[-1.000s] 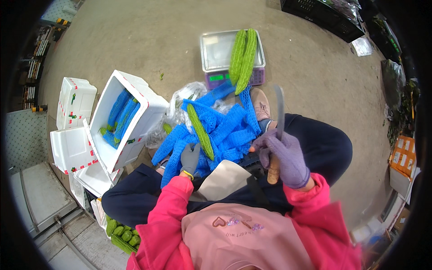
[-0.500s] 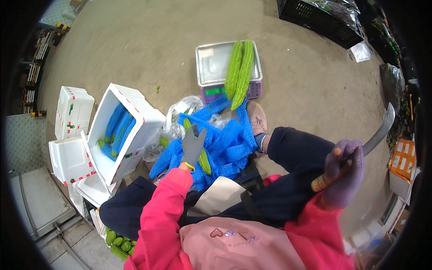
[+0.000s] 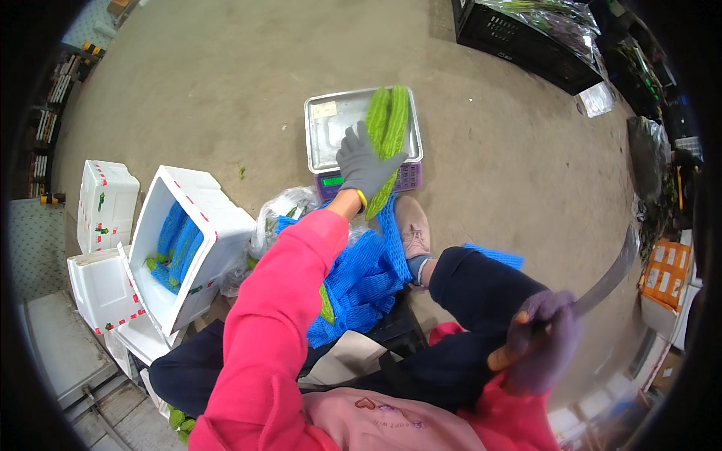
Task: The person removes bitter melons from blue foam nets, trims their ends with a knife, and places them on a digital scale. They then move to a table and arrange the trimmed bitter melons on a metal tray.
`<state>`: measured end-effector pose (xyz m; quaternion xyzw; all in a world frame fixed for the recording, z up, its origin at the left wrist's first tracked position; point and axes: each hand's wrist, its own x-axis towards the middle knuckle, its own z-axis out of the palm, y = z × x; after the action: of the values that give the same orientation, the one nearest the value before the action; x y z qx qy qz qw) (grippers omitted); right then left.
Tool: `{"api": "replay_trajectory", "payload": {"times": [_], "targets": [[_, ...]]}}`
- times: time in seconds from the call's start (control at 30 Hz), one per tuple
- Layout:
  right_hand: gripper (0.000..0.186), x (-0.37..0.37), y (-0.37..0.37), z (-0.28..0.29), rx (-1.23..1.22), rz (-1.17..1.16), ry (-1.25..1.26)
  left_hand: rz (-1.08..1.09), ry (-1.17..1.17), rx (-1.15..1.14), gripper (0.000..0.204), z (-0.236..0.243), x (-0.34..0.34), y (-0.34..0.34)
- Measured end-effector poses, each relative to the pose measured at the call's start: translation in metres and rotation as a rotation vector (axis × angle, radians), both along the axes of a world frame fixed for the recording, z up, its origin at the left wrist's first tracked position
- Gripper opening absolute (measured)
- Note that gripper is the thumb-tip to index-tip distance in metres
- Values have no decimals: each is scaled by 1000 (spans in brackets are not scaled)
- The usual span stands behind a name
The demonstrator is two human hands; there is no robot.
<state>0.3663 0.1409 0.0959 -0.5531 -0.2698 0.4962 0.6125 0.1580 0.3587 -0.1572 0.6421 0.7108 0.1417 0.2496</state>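
Two long green bitter melons (image 3: 395, 124) lie side by side on the metal pan of a purple-bodied scale (image 3: 320, 150), their near ends overhanging its front. My left hand (image 3: 367, 161), in a grey glove, is over the melons' middle, fingers stretched along their left side and thumb across toward the right. The fingers look spread, not wrapped round. Below my left arm is a heap of blue mesh sleeves (image 3: 361, 282), with another bitter melon (image 3: 326, 304) partly showing. My right hand (image 3: 543, 338), in a purple glove, is closed on a curved knife (image 3: 613, 274), blurred at my right.
A tilted white foam box (image 3: 218, 225) at left holds melons in blue mesh. More foam boxes (image 3: 105, 207) stand beside it. Clear plastic bags (image 3: 282, 214) lie by the mesh heap. A black crate (image 3: 519, 49) stands far right, an orange-and-white carton (image 3: 665, 274) at right.
My left hand has moved up from the mesh heap to the bitter melons on the scale. My right hand with the knife has dropped slightly and shifted left. The view has shifted a little.
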Motion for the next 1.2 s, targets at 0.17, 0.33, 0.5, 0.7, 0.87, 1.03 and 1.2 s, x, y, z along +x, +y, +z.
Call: {"api": "replay_trajectory", "payload": {"times": [0.17, 0.33, 0.5, 0.7, 0.87, 1.03, 1.2], "targets": [[28, 4, 2, -4, -46, 15, 0, 44, 48, -224, 119, -17, 28, 15], [25, 7, -4, -18, -7, -44, -9, 86, 119, -256, 121, -27, 28, 28], [27, 13, -6, -14, -117, 83, 21, 88, 198, -346, 126, -9, 27, 33], [29, 10, -8, -15, -134, 43, -70, 120, 156, -382, 124, -2, 24, 35], [34, 6, -5, -26, -83, 22, -213, 137, 142, -410, 121, -5, 23, 41], [37, 4, -2, -24, -107, 41, -271, 107, 69, -346, 123, -12, 10, 40], [37, 3, -3, -27, -86, 22, -264, 175, -372, -253, 118, -24, -18, 25]]}}
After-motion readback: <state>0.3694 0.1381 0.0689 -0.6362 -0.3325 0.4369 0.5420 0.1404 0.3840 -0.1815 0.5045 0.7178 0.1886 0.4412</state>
